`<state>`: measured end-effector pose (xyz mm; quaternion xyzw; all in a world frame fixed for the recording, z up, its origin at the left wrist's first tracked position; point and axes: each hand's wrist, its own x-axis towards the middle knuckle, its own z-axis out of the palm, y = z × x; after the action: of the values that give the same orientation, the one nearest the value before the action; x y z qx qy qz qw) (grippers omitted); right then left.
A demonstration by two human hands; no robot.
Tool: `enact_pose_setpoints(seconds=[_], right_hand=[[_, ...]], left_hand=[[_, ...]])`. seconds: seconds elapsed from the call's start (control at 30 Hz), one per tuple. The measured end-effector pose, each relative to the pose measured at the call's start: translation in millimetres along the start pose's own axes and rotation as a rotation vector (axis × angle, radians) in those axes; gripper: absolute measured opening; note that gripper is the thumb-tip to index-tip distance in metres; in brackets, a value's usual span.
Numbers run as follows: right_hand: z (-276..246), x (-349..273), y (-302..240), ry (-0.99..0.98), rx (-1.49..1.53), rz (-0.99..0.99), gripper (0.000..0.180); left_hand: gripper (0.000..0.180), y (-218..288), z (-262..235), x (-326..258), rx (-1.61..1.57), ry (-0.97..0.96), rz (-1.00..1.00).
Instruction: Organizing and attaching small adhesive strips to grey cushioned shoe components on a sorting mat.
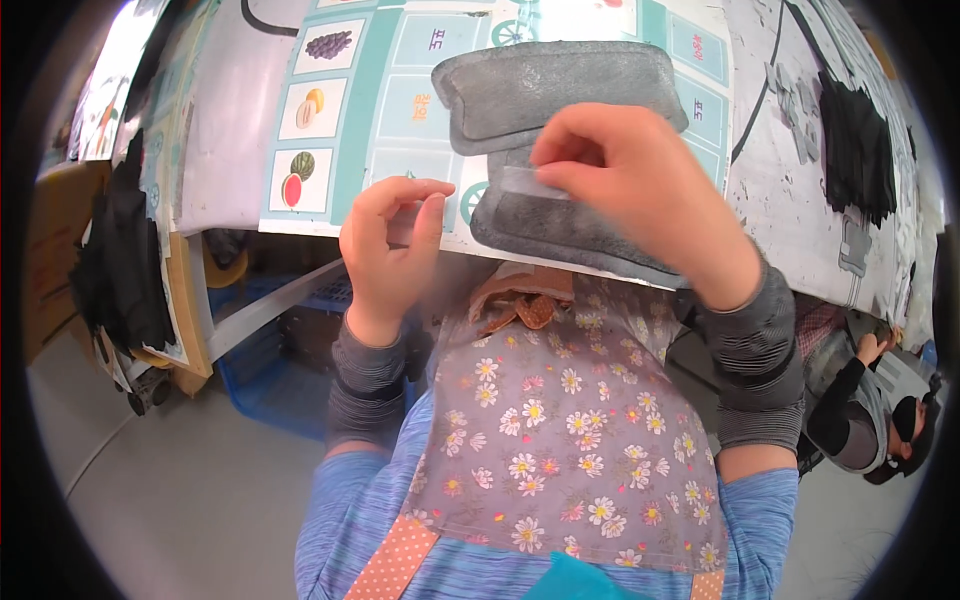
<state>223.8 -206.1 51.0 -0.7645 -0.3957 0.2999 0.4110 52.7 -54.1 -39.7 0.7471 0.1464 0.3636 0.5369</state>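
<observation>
Pinching a translucent strip (pixel 518 181), the right hand (pixel 640 170) overhangs rounded grey pads (pixel 565 90).

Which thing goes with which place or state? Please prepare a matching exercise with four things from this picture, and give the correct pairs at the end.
1. Right hand
2. Left hand
3. Grey pads
4. Blue basket

A. Low down, below the level of the table
B. Lying on the printed sheet
C. Pinching a pale strip
D. Across the sheet's front edge, fingers curled

Pairs: 1-C, 2-D, 3-B, 4-A
</observation>
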Motion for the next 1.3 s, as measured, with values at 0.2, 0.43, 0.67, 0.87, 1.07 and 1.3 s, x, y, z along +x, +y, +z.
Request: enact_pose_setpoints(seconds=[0.2, 0.43, 0.67, 0.87, 1.07, 1.3], right_hand=[[28.9, 14.7, -6.5, 0.103, -0.040, 0.013, 0.015], [32.6, 20.7, -2.7, 0.087, -0.146, 0.017, 0.017], [31.3, 20.1, -1.0, 0.091, -0.187, -0.004, 0.016], [28.9, 18.6, -1.0, 0.083, -0.207, -0.003, 0.016], [28.7, 16.9, -2.1, 0.084, -0.224, -0.008, 0.017], [30.9, 17.7, 1.1, 0.088, -0.225, -0.025, 0.017]], left_hand=[[0.030, -9.9, -16.5, 2.3, 0.186, -0.330, 0.159], [0.028, -11.5, -10.4, 14.4, 0.148, -0.248, 0.237], [0.034, -6.0, -16.6, 17.2, 0.289, -0.454, 0.254], [0.033, -2.7, -13.6, 16.1, 0.368, -0.461, 0.236], [0.031, -1.7, -12.7, 15.4, 0.392, -0.456, 0.231], [0.031, 4.4, -13.2, 18.6, 0.454, -0.495, 0.199]])
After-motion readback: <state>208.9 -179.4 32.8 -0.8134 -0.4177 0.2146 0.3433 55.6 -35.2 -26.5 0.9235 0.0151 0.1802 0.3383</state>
